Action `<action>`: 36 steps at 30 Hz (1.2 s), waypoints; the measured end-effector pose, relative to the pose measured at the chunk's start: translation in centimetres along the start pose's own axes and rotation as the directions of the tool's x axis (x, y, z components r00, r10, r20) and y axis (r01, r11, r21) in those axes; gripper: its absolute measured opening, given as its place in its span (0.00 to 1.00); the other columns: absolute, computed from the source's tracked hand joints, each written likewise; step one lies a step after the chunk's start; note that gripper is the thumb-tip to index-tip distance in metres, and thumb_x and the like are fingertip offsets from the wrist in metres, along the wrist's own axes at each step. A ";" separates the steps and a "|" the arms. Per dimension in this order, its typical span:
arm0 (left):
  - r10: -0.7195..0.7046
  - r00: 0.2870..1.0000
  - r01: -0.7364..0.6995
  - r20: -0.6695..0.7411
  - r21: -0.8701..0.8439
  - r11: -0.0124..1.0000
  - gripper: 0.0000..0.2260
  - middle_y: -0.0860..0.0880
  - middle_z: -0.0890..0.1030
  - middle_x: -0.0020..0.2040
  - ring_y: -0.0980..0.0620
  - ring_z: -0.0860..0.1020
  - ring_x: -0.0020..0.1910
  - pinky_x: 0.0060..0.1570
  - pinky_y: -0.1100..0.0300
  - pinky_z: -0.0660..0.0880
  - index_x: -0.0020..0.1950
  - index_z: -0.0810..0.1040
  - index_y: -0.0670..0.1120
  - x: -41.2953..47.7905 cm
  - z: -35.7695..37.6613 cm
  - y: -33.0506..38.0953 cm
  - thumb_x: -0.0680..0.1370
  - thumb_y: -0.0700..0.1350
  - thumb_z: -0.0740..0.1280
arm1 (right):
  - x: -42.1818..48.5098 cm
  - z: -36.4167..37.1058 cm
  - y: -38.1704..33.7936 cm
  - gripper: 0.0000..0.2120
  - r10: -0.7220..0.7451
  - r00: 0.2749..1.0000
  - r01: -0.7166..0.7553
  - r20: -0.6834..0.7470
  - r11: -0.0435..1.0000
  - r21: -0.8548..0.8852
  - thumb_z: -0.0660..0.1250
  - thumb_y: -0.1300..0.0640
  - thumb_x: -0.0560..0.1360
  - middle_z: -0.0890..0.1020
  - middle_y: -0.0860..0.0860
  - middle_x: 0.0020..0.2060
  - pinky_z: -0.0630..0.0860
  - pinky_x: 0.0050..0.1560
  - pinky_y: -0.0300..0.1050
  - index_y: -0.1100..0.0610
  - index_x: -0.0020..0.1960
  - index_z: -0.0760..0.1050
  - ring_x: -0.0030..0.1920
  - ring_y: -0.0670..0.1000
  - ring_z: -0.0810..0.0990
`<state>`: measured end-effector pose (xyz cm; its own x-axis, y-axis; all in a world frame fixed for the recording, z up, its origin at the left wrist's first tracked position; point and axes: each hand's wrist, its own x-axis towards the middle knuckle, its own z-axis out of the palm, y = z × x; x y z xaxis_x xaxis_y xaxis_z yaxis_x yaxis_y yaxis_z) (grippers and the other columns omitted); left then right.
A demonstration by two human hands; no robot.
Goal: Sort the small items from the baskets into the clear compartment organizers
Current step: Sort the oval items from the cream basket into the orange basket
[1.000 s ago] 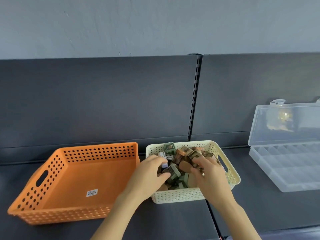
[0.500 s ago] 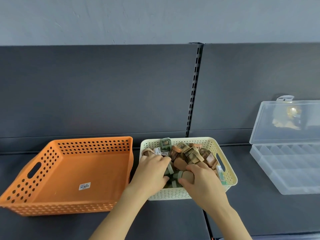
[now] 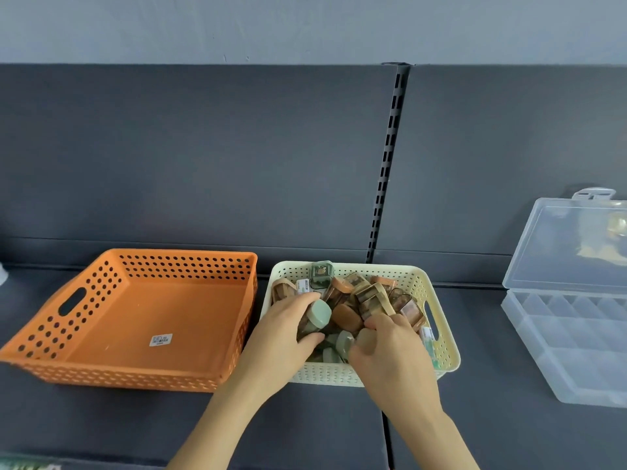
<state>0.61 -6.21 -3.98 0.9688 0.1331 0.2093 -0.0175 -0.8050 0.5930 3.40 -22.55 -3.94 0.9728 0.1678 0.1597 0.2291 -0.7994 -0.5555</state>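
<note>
A cream perforated basket (image 3: 444,337) sits mid-shelf, heaped with several small green, brown and orange cases. My left hand (image 3: 283,330) is inside it on the left, fingers and thumb curled round a pale green case (image 3: 319,315). My right hand (image 3: 393,347) is in the basket's front right, fingers curled over a beige case (image 3: 364,339) among the pile. A clear compartment organizer (image 3: 570,351) stands open at the right edge, its lid (image 3: 563,245) leaning up against the back panel.
An orange perforated basket (image 3: 78,296) with only a price sticker inside lies to the left of the cream one. A dark back panel with a slotted upright (image 3: 386,164) rises behind. The dark shelf runs in front of the baskets.
The view has shifted, so everything sits further right. My left hand has lifted a pale green case out of the pile. My right hand has stayed low in the basket's front right.
</note>
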 end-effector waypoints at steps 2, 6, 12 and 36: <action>-0.016 0.999 0.016 -0.030 -0.016 1.000 0.26 0.59 0.71 0.68 0.63 0.67 0.66 0.59 0.75 0.60 0.72 0.67 0.56 -0.5 -0.1 0.0 0.76 0.46 0.70 | -0.1 -0.7 0.3 0.10 -0.014 1.000 0.015 -0.003 0.995 0.094 0.65 0.58 0.72 0.73 0.46 0.44 0.68 0.34 0.35 0.54 0.53 0.75 0.42 0.48 0.74; -0.026 0.999 0.025 -0.040 -0.026 0.999 0.24 0.59 0.73 0.64 0.66 0.69 0.56 0.49 0.83 0.62 0.71 0.68 0.55 -1.0 -0.5 0.0 0.77 0.44 0.69 | -0.2 -2.2 0.6 0.17 0.035 0.999 -0.026 -0.036 0.973 0.230 0.65 0.63 0.71 0.74 0.45 0.48 0.64 0.33 0.28 0.52 0.58 0.75 0.39 0.39 0.74; 0.002 0.999 -0.005 -0.046 -0.073 0.997 0.23 0.60 0.74 0.64 0.58 0.74 0.57 0.52 0.74 0.70 0.70 0.69 0.55 -0.1 -1.0 -0.3 0.77 0.43 0.69 | 2.7 -2.9 0.4 0.18 0.151 0.988 -0.151 0.011 0.984 0.096 0.57 0.59 0.75 0.72 0.49 0.55 0.61 0.28 0.37 0.51 0.64 0.70 0.35 0.43 0.71; 0.075 0.994 -0.080 -0.081 -0.053 0.995 0.18 0.61 0.75 0.57 0.64 0.72 0.55 0.49 0.79 0.66 0.62 0.75 0.53 1.3 -8.3 -9.4 0.74 0.39 0.70 | 3.1 -1.2 -8.2 0.20 -0.026 0.989 0.043 -0.148 0.993 0.112 0.65 0.55 0.76 0.78 0.46 0.32 0.69 0.29 0.40 0.50 0.67 0.71 0.28 0.46 0.74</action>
<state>-0.07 6.35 -2.82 0.9416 0.1181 0.3154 -0.1080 -0.7811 0.6150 4.54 -16.17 2.11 0.9508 0.1012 0.2929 0.2728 -0.7217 -0.6362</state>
